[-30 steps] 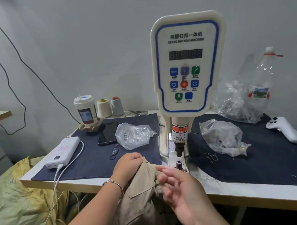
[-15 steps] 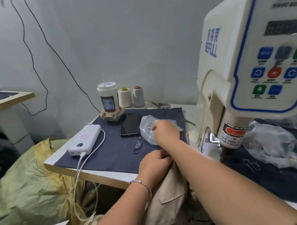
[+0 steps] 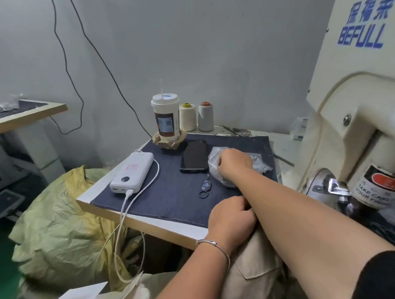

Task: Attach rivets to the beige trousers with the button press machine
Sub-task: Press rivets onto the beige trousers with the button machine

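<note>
The beige trousers hang over the table's front edge at bottom centre. My left hand, with a bracelet on the wrist, grips their top edge. My right arm crosses over it, and my right hand reaches into a clear plastic bag of rivets on the dark cloth mat; its fingertips are hidden inside the bag. The cream button press machine fills the right side, its punch head with a warning label just right of my forearm.
On the dark mat lie a phone, a white power bank with a cable, and a key ring. A drink cup and two thread spools stand at the back. Yellow-green sacks sit left.
My right hand left the trousers, crossed over my left arm and went into the rivet bag. The view swung left and closer. My left hand kept its hold.
</note>
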Demonstrator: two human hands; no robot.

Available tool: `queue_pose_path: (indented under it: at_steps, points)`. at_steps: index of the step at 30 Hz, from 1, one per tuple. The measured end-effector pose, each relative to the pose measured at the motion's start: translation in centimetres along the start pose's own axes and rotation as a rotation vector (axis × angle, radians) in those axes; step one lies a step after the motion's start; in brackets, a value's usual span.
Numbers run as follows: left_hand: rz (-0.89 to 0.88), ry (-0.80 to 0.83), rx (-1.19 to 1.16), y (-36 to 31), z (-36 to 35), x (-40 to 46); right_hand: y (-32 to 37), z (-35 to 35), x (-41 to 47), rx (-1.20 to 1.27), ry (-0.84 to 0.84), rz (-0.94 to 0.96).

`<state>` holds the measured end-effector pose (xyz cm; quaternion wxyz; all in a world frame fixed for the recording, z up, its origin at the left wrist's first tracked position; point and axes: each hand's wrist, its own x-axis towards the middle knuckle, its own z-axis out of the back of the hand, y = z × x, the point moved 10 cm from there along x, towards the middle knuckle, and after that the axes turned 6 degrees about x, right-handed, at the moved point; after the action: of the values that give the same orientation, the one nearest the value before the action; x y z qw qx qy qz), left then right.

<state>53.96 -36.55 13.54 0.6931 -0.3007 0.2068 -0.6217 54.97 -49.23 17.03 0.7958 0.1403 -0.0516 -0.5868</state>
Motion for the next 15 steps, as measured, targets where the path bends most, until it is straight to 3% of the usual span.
queue_pose_path:
  at_steps: [5, 15]
  points:
    - [0.016, 0.009, 0.000, 0.15, -0.08, -0.08, -0.12, -0.39, 0.01, 0.088, 0.044, -0.040]
    - [0.022, 0.004, 0.039, 0.20, -0.07, -0.04, 0.20, 0.04, 0.33, 0.067, -0.078, 0.005]
